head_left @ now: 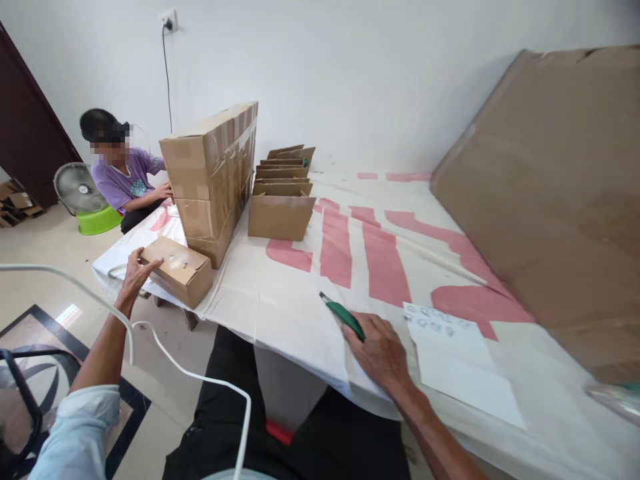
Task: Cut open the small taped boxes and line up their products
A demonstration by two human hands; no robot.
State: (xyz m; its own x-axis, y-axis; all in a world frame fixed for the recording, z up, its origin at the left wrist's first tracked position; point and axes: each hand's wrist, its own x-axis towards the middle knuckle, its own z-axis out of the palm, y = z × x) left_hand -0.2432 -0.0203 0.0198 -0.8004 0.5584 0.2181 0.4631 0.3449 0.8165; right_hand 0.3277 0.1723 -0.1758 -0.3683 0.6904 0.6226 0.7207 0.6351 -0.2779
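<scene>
Cloth lies open between box and knife (tall stack beyond).

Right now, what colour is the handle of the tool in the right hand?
The handle is green; it shows best in the head view.

Your little cardboard box: plain brown, top closed, shiny patch up there, lying flat at near-left edge of cloth-covered table, left hand on its end. Your green-handled tool: slim, curvy grip, narrow tip aimed forward-left, in right hand.
</scene>
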